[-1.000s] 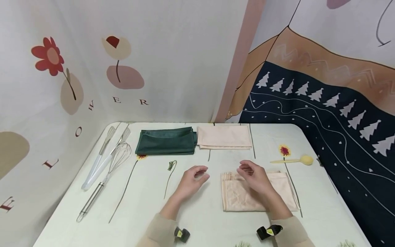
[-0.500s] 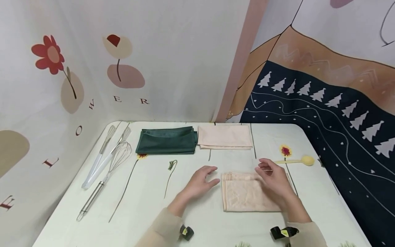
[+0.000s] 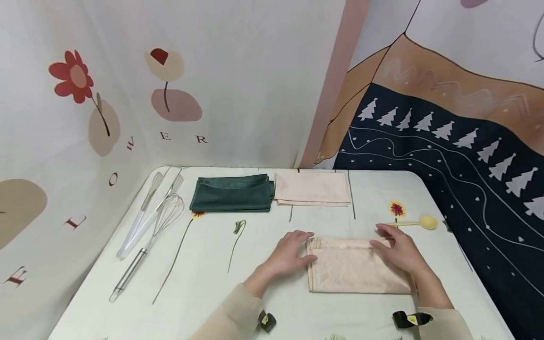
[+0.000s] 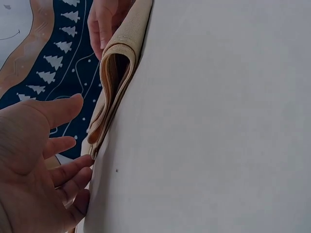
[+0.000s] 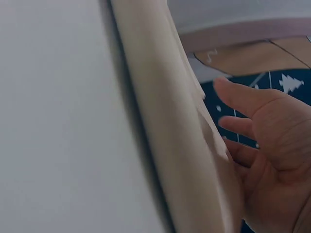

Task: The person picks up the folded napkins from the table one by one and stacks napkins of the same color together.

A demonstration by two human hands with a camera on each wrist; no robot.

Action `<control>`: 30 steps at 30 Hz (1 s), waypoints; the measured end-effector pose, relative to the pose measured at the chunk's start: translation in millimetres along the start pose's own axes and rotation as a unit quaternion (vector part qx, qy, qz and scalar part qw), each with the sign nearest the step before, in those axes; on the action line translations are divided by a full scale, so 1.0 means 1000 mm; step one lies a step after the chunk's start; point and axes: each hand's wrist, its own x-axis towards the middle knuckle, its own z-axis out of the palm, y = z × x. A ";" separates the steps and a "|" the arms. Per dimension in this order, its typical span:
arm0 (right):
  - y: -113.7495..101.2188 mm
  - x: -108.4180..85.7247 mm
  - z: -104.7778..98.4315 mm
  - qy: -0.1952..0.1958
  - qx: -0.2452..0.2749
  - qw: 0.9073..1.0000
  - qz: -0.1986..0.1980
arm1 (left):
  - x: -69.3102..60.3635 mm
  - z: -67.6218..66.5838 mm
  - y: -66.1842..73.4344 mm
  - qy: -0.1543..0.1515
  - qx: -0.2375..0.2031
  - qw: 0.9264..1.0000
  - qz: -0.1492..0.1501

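A folded pale peach cloth (image 3: 352, 275) lies flat on the table in front of me, its looped layers (image 4: 116, 73) showing end-on in the left wrist view. At its left edge is my left hand (image 3: 288, 256), thumb and fingers spread and loosely bent. Some of its fingertips are very close to the cloth; I cannot tell whether they touch. My right hand (image 3: 403, 251) hovers at the cloth's right end, its thumb over the top surface and fingers near the far edge. In the right wrist view this hand (image 5: 277, 150) partly overlaps the cloth's side, with relaxed fingers and nothing gripped.
A folded dark green cloth (image 3: 231, 194) and a second peach cloth (image 3: 312, 189) lie along the table's back. A yellow spoon (image 3: 427, 222) is at the right, beyond my right hand. On the left lie a whisk (image 3: 146, 250) and two white-handled utensils (image 3: 135, 236).
Both hands have moved right: the left from the bare tabletop to the cloth's left edge, the right from above the cloth's middle to its right end. The cloth stays in place.
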 end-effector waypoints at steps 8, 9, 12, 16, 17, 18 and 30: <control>0.013 -0.002 -0.017 -0.027 -0.017 0.999 0.012 | 0.007 0.001 0.006 -0.013 0.045 0.999 -0.002; 0.015 -0.003 -0.018 -0.032 -0.015 0.999 0.014 | 0.008 0.001 0.007 -0.018 0.058 0.998 -0.003; 0.020 -0.003 -0.020 -0.044 -0.009 0.999 0.019 | 0.011 0.002 0.011 -0.028 0.098 0.995 0.000; 0.025 -0.005 -0.021 -0.062 0.008 0.997 0.036 | 0.013 0.002 0.013 -0.032 0.108 0.994 -0.010; 0.025 -0.006 -0.021 -0.064 0.011 0.997 0.042 | 0.013 0.003 0.012 -0.030 0.106 0.994 -0.012; 0.026 -0.006 -0.021 -0.064 0.015 0.997 0.050 | 0.013 0.003 0.012 -0.028 0.104 0.994 -0.013; 0.034 -0.016 -0.028 -0.080 0.116 0.987 0.071 | 0.014 0.005 0.003 -0.003 0.026 1.000 0.016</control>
